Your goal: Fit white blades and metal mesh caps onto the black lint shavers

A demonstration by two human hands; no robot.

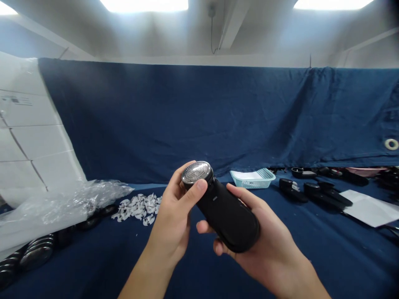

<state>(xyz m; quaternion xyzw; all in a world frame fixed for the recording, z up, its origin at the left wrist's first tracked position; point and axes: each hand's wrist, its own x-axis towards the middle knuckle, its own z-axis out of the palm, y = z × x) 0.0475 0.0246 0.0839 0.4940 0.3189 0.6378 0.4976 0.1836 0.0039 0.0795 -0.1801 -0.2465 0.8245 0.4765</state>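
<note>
A black handheld shaver [229,216] is held up in front of me, tilted, with its round perforated metal head [197,171] at the upper left. My left hand [177,207] is closed around the head end, its thumb pressed on the head's rim. My right hand [264,236] grips the wider lower end of the black body, with the palm behind it and the thumb along the upper edge. Both hands touch the same shaver above the blue cloth. The fingers behind the body are partly hidden.
White plastic pieces [139,207] lie piled at left, near clear plastic wrap [62,203] and stacked black round parts [37,251]. A light blue basket [253,179] stands behind. Black handle-shaped parts [327,195] and a white sheet [372,207] lie right. A blue curtain [187,116] hangs behind.
</note>
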